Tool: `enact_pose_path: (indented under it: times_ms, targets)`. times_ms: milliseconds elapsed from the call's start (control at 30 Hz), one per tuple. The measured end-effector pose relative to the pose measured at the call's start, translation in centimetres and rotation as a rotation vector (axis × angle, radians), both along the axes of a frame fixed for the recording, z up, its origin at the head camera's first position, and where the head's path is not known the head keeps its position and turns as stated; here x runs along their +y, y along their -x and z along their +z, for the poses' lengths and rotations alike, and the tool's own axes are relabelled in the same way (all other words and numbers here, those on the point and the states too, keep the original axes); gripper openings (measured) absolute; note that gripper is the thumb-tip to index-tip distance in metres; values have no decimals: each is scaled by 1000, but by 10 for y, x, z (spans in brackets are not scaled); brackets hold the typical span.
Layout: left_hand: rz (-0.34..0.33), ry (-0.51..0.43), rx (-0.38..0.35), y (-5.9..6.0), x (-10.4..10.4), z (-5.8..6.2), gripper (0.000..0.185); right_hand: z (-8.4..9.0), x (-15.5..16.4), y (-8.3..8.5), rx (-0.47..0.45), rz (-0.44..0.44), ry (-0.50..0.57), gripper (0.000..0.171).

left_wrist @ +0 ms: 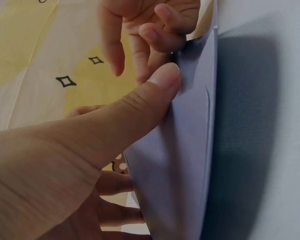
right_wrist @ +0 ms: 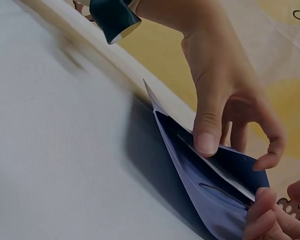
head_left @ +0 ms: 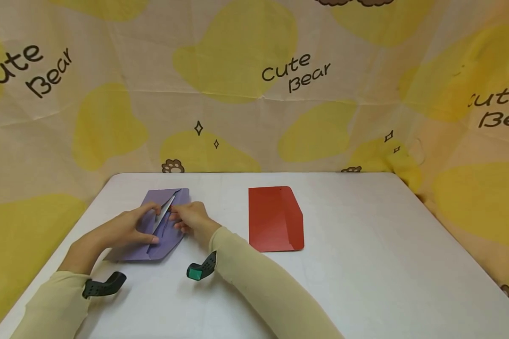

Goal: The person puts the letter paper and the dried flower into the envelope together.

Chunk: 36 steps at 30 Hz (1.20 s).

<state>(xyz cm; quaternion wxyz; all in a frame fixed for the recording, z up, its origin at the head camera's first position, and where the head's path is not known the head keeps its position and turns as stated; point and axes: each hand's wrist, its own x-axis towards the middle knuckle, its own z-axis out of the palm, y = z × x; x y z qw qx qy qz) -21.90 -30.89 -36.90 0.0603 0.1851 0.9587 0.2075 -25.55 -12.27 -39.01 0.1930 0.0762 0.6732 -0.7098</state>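
Note:
A purple envelope (head_left: 167, 246) stands tilted at the table's left, its mouth spread apart and a white paper edge (head_left: 164, 212) showing inside. My left hand (head_left: 125, 228) grips the envelope, thumb on one side and fingers on the other. At the opening, my right hand (head_left: 192, 217) has its fingers curled and pinches the end of a thin dark cord-like piece (right_wrist: 221, 189) with a hooked tip. That piece lies within the envelope's mouth in the right wrist view; I cannot tell its kind. In the left wrist view, the left thumb (left_wrist: 162, 80) presses near the envelope's upper edge.
A red envelope (head_left: 268, 221) lies flat on the white table (head_left: 365, 263), to the right of my right forearm. Each wrist wears a black camera mount (head_left: 106, 285). A yellow patterned cloth (head_left: 237, 61) hangs behind the table and along its sides.

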Motion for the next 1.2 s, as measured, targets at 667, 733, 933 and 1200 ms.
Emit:
enact_pose_path:
  times_ms: [667,733,933,1200]
  targets:
    - [14,-17,21,-1,-2,-1,69,3,26,10,135,23,-26,19]
    - [16,-21,20,-1,-3,-1,69,4,29,11,148,31,-28,20]
    - [21,-28,20,1,-7,-2,66,5,35,15,162,43,-41,20]
    - [28,-41,21,5,-10,-3,59,5,55,20,195,100,-49,29]
